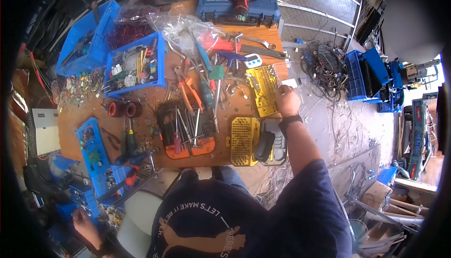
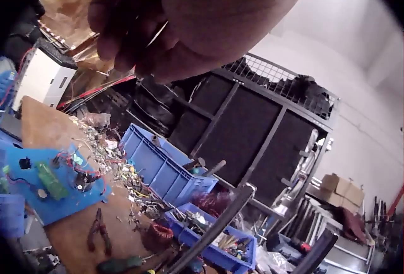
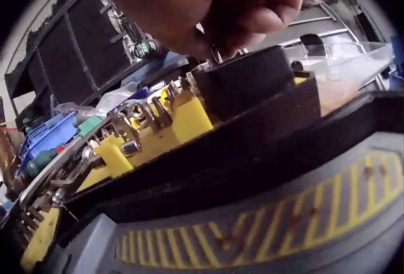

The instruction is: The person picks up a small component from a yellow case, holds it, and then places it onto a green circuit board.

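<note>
My right hand [image 1: 287, 100] reaches over the right side of an upper yellow bit case [image 1: 262, 86]. In the right wrist view its fingers [image 3: 268, 18] are curled, pinching a slim shiny metal piece [image 3: 215, 53] above the case; its exact kind is hidden by the hand. Yellow holders [image 3: 192, 121] with metal bits and sockets stand in front of it. Nearer the body lies an opened yellow case [image 1: 244, 140] with a grey lid [image 1: 280, 150]. My left hand [image 1: 87, 225] hangs at the left, away from the table, its fingers loosely bent and holding nothing.
A blue bin [image 1: 162, 65] of tools, orange-handled pliers [image 1: 190, 93] and an orange hex key set [image 1: 204, 146] lie on the wooden table. A red drill [image 1: 242, 0] sits on a blue toolbox [image 1: 205, 5] behind. Coiled cables [image 1: 324, 65] lie at the right.
</note>
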